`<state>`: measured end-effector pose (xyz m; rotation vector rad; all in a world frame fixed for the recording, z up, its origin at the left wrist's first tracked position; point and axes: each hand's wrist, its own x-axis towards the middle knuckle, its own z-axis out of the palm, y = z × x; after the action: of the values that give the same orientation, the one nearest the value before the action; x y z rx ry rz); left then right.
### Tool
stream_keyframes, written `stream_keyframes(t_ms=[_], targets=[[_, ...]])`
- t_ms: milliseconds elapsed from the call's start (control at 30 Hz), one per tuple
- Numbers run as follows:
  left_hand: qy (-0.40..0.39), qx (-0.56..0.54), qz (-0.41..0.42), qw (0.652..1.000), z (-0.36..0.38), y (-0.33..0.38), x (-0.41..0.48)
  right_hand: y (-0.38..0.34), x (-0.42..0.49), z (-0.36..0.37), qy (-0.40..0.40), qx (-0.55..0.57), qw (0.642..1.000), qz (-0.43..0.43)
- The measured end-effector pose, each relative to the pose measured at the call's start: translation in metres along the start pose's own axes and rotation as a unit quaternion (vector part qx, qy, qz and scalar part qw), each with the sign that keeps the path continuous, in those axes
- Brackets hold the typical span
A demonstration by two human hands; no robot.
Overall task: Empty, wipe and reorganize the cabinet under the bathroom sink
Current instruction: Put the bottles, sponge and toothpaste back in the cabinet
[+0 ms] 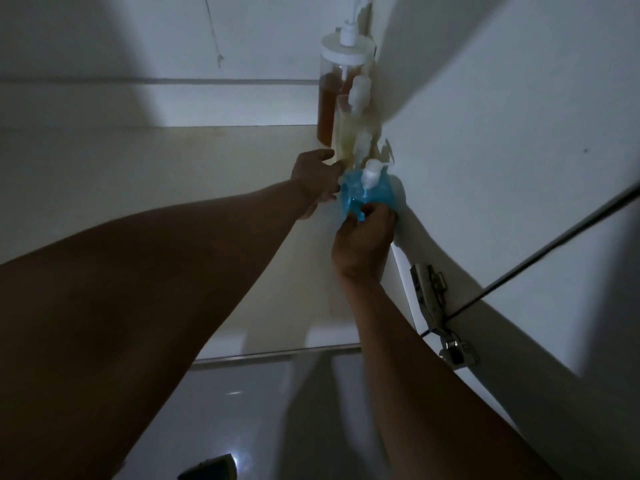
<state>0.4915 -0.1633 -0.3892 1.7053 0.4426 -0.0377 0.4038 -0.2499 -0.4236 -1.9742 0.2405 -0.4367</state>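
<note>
Inside the dim cabinet, several pump bottles stand in a row along the right wall. Farthest back is a tall clear bottle of amber liquid with a white cap. In front of it stand two pale yellowish pump bottles. Nearest is a small blue pump bottle. My right hand grips the blue bottle from the front. My left hand rests against the blue bottle's left side, fingers spread and touching the pale bottle behind.
The cabinet floor is a pale shelf with a front edge. The open door stands at the right with a metal hinge and a dark cord across it. A dark object lies on the tiled floor below.
</note>
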Motion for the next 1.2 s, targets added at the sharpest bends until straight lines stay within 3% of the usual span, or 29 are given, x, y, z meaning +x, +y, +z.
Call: stream_keyframes(t_ms=[133, 267, 433, 733, 833, 1000, 1200], targets=[[0.039, 0.061, 0.025, 0.997, -0.009, -0.005, -0.023, -0.008, -0.017, -0.017, -0.038, -0.001, 0.999, -0.007], [0.057, 0.237, 0.112, 0.963, -0.029, -0.008, -0.065, -0.023, -0.037, -0.041, -0.067, -0.014, 0.998, -0.007], [0.035, 0.336, 0.142, 0.930, -0.058, -0.016, -0.128, -0.036, -0.074, -0.079, -0.090, -0.063, 0.993, -0.038], [-0.025, 0.353, 0.147, 0.924, -0.069, -0.058, -0.305, -0.028, -0.183, -0.190, -0.130, -0.118, 0.983, -0.054], [-0.079, 0.382, 0.134, 0.911, -0.059, -0.085, -0.354, -0.013, -0.219, -0.223, -0.196, -0.158, 0.967, -0.041], [-0.170, 0.458, 0.071, 0.870, -0.042, -0.153, -0.401, 0.039, -0.270, -0.257, -0.346, -0.299, 0.888, 0.047], [-0.230, 0.489, 0.006, 0.842, -0.018, -0.211, -0.416, 0.097, -0.302, -0.257, -0.380, -0.305, 0.856, 0.174]])
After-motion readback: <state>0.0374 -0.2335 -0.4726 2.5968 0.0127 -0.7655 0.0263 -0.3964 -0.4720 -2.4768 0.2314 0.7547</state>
